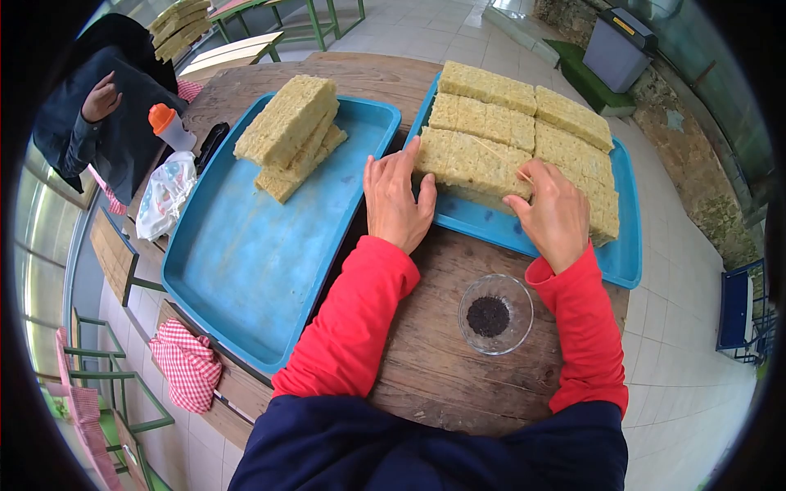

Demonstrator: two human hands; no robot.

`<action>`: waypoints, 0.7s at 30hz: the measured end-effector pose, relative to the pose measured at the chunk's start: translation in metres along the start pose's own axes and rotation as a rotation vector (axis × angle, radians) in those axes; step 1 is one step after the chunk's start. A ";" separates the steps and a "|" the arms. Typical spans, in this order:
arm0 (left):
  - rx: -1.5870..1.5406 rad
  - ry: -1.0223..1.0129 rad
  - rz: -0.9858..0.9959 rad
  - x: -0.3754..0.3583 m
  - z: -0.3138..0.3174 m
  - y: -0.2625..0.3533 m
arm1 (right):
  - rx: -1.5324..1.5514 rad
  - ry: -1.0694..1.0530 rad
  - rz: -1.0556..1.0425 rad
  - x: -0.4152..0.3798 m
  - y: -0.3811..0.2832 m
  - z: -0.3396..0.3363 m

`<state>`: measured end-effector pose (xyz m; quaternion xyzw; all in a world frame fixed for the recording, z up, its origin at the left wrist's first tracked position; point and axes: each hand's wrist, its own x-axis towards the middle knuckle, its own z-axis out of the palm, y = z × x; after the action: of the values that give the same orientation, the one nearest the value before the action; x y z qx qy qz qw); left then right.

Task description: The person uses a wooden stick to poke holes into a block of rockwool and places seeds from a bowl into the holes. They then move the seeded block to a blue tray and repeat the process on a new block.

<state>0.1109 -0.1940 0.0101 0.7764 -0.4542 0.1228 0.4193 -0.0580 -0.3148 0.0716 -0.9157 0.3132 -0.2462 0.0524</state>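
Yellowish, fibrous rockwool-like blocks [479, 159], scored into small cubes, lie side by side and stacked on the right blue tray [626, 262]. My left hand [399, 198] rests at the left end of the front block, fingers stretched and thumb apart, index fingertip at its corner. My right hand [557, 213] is closed in a pinch over the same block's right end. A thin wooden stick [490, 148] slants over the block's top from those fingertips. Below the tray, between my forearms, a clear glass bowl [522, 326] holds small black seeds [488, 316].
Another blue tray [237, 270] on the left carries a stack of similar blocks [286, 123]. Beyond it are an orange-capped bottle [170, 127], a plastic bag [166, 195] and a person in dark clothes [123, 131]. A red checkered cloth [185, 366] lies at lower left.
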 end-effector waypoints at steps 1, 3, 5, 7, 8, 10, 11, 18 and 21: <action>-0.015 -0.002 0.014 0.000 0.000 0.001 | -0.001 0.001 -0.001 0.000 0.001 0.002; -0.029 -0.001 0.029 0.000 0.000 0.001 | -0.021 0.046 -0.034 0.000 0.004 0.007; -0.141 0.030 0.076 0.001 0.002 -0.002 | -0.020 0.055 -0.042 -0.001 0.001 0.005; -0.192 -0.067 -0.014 0.003 -0.006 0.003 | -0.020 0.062 -0.051 -0.001 0.000 0.005; -0.243 -0.170 -0.103 0.004 -0.009 0.005 | -0.035 0.057 -0.046 -0.001 -0.001 0.006; -0.197 -0.151 -0.015 0.004 -0.004 -0.003 | -0.050 0.055 -0.043 0.000 0.000 0.010; -0.150 -0.135 0.071 0.003 -0.002 -0.006 | -0.034 0.059 -0.037 0.000 0.001 0.013; -0.064 -0.005 0.178 0.000 -0.002 -0.001 | 0.043 0.110 -0.034 -0.016 -0.004 -0.009; -0.020 0.028 0.125 -0.005 -0.014 0.014 | 0.081 0.100 -0.009 -0.038 -0.004 -0.036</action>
<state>0.0992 -0.1841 0.0238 0.7405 -0.4971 0.1552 0.4249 -0.0988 -0.2867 0.0885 -0.9008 0.3014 -0.3042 0.0724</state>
